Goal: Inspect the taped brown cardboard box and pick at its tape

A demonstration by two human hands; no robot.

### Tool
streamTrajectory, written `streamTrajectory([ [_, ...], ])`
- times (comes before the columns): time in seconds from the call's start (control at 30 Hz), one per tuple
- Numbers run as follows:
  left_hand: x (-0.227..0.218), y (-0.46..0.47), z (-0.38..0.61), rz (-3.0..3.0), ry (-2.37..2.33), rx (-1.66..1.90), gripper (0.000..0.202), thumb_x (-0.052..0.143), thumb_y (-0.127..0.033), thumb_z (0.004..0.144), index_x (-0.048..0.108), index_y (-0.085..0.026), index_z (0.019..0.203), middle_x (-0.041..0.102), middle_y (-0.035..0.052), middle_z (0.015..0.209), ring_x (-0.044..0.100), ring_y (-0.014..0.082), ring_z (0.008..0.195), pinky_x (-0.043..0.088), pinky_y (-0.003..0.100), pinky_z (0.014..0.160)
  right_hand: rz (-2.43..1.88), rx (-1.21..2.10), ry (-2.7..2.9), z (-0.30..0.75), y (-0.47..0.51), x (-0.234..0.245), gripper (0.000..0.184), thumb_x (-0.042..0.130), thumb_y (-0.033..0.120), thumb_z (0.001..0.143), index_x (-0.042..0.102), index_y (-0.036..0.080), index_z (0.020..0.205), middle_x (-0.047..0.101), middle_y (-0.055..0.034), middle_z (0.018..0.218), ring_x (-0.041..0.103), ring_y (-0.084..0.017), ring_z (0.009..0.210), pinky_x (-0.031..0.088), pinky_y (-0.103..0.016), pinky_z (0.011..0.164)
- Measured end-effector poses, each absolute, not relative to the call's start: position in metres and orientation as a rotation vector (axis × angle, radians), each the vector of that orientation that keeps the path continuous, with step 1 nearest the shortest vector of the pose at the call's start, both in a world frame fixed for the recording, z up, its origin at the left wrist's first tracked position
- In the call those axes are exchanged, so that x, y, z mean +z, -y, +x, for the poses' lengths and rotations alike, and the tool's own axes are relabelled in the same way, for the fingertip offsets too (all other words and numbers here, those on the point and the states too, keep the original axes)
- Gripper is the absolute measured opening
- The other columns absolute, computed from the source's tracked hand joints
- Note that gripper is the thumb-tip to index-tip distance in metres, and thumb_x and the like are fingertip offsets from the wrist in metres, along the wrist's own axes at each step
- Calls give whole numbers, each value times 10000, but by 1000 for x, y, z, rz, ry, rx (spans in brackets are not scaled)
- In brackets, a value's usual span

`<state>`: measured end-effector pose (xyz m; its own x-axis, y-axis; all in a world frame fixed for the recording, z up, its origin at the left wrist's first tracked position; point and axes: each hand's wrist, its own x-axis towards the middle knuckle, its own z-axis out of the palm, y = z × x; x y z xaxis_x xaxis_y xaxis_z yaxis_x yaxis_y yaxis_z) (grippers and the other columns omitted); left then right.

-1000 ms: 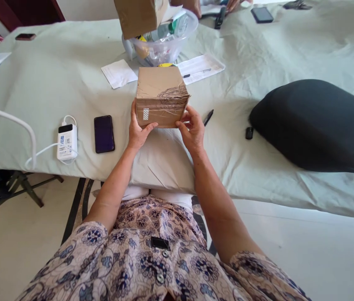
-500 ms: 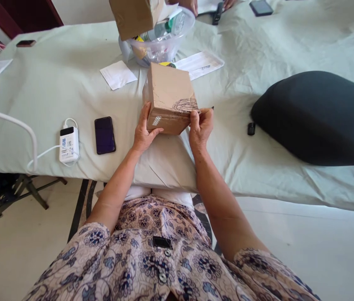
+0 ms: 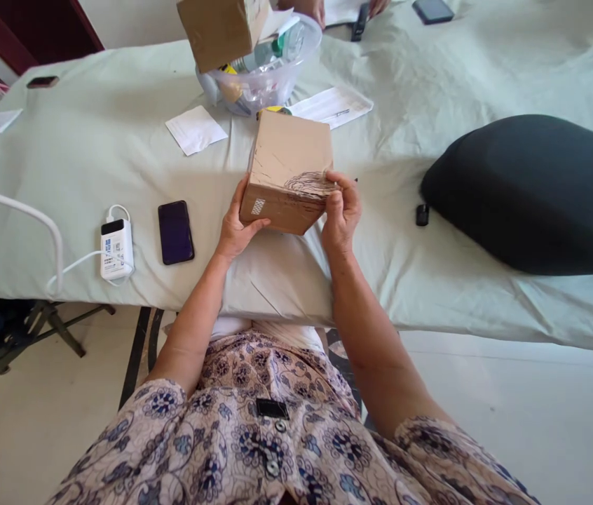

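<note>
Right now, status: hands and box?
Left hand, right hand both grip cardboard box, tilted. Black phone lies apart, to its left.

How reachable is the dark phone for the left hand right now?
Probably yes, but not while occupied: the left hand grips the cardboard box together with the right hand. The dark phone lies flat on the sheet just to its left, with bare cloth between them.

Both hands, left hand (image 3: 234,226) and right hand (image 3: 341,214), grip a tilted cardboard box (image 3: 289,168) over the table (image 3: 91,154)

Box (image 3: 289,168) between phone (image 3: 175,231) and cushion (image 3: 533,193)
</note>
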<state>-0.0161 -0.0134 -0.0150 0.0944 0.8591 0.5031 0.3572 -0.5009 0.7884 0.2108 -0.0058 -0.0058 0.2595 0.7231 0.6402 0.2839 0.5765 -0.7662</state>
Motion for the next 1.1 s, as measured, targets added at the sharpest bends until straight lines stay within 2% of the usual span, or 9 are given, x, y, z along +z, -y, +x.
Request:
streamTrajectory([
  [0.13, -12, 11, -25, 1955, -1085, 1351, 1022, 671, -818, 811, 260, -341, 1617, 416, 104, 1657, 457, 296, 1517, 401, 448, 1260, -861, 613, 1248, 218, 3, -3, 639, 476, 843, 932, 684, 252, 1057, 650, -26, 891, 702, -193, 842, 631, -354, 745],
  [0.23, -12, 8, -31, 1952, -1092, 1373, 1008, 665, -818, 815, 279, -315, 1599, 438, 120, 1626, 468, 293, 1502, 403, 430, 1254, -834, 771, 1265, 217, 6, 1, 586, 627, 829, 863, 670, 256, 977, 569, 33, 712, 588, -120, 577, 548, -266, 556],
  [0.3, -15, 6, -35, 1946, -1197, 1410, 996, 647, -833, 815, 319, -275, 1572, 453, 152, 1593, 448, 305, 1509, 377, 441, 1270, -811, 850, 1304, 211, 10, 4, 570, 676, 813, 839, 657, 257, 963, 529, 56, 643, 533, -105, 513, 503, -250, 508],
  [0.37, -18, 4, -36, 1923, -1313, 1459, 1038, 604, -874, 808, 301, -239, 1571, 432, 191, 1586, 400, 318, 1537, 334, 463, 1293, -760, 917, 1353, 202, 14, 6, 558, 708, 790, 829, 655, 258, 987, 518, 65, 617, 537, -109, 517, 511, -255, 521],
  [0.53, -15, 7, -27, 1972, -1377, 1586, 1170, 551, -895, 820, 67, -226, 1649, 213, 217, 1705, 222, 325, 1625, 226, 479, 1336, -740, 940, 1379, 181, 18, 4, 572, 728, 791, 810, 653, 263, 1016, 474, 78, 603, 540, -118, 528, 541, -271, 539],
  [0.7, -3, 20, -13, 2128, -1528, 1514, 1334, 638, -1012, 573, 349, -205, 1595, 121, 232, 1737, 66, 465, 1632, 132, 611, 1325, -768, 948, 1382, 177, 20, 6, 590, 725, 816, 791, 659, 264, 990, 469, 76, 591, 558, -128, 530, 549, -281, 537],
  [0.8, 0, 24, -6, 2142, -1607, 1475, 1339, 632, -1034, 524, 478, -152, 1520, 69, 260, 1739, 29, 506, 1623, 136, 638, 1312, -763, 955, 1387, 177, 24, 11, 557, 735, 793, 800, 679, 256, 937, 510, 59, 614, 579, -128, 554, 557, -277, 548],
  [0.93, 1, 26, 0, 2113, -1657, 1480, 1281, 658, -1013, 538, 519, -141, 1466, 50, 271, 1738, 55, 503, 1623, 199, 622, 1298, -778, 958, 1388, 175, 29, 15, 567, 719, 804, 805, 693, 242, 879, 619, 20, 727, 614, -123, 607, 576, -266, 574],
  [1.1, -1, 25, 5, 2099, -1705, 1497, 1292, 698, -996, 507, 508, -140, 1457, 21, 287, 1736, 47, 512, 1621, 215, 612, 1297, -828, 844, 1409, 172, 28, 11, 581, 679, 818, 825, 717, 241, 885, 643, 10, 744, 593, -123, 608, 539, -258, 563],
])
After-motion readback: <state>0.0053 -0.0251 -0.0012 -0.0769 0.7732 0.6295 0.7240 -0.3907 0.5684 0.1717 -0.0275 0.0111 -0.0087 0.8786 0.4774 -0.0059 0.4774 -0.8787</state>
